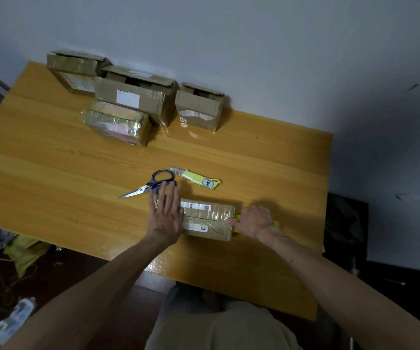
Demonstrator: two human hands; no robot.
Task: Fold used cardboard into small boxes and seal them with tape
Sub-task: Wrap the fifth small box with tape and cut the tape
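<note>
The left hand (164, 213) lies flat, fingers straight, pressing the left end of the small box (209, 219) on the table (52, 160); the right hand (253, 221) curls round a yellow object (276, 223) at the box's right end.

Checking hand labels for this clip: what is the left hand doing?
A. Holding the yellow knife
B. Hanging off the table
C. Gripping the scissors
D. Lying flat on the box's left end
D: the left hand lies with straight fingers on the left end of the box, while the scissors and knife lie ungripped.
</note>
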